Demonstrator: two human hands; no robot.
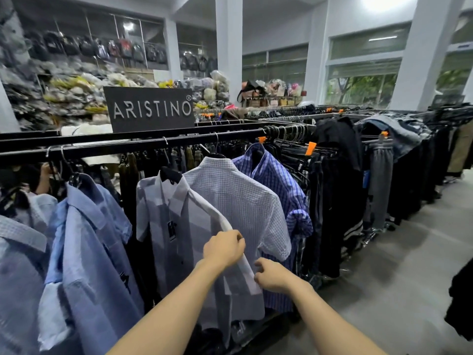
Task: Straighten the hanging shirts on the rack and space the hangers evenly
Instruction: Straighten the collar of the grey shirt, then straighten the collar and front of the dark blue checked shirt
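From the head view, my left hand pinched the front placket of the white checked shirt, high up, to keep the edge taut. My right hand gripped the same edge lower down, so I judged I was pulling it straight. The shirt hung on the black rail, crowded between the grey striped shirt and the blue plaid shirt.
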